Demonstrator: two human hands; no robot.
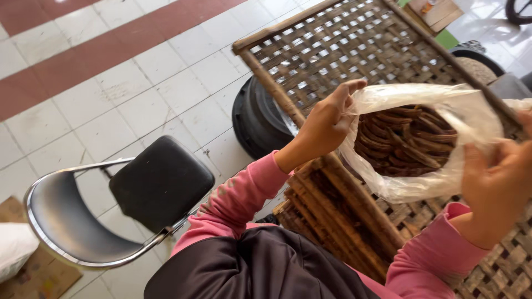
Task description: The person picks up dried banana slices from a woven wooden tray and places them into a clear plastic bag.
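Note:
My left hand (328,123) grips the left rim of a clear plastic bag (421,185), holding its mouth wide. My right hand (496,185) pinches the bag's right side. Inside the bag lie several long brown dried pods (407,141). The bag hangs just above a woven bamboo tray (338,44). Both arms wear pink sleeves. A stack of bamboo tray edges (332,213) rests against my lap below the bag.
A black chair with a chrome frame (158,182) stands at the left on white and red floor tiles. A black tyre (257,119) lies under the tray's corner. Cardboard and a white sack (14,249) sit at the bottom left.

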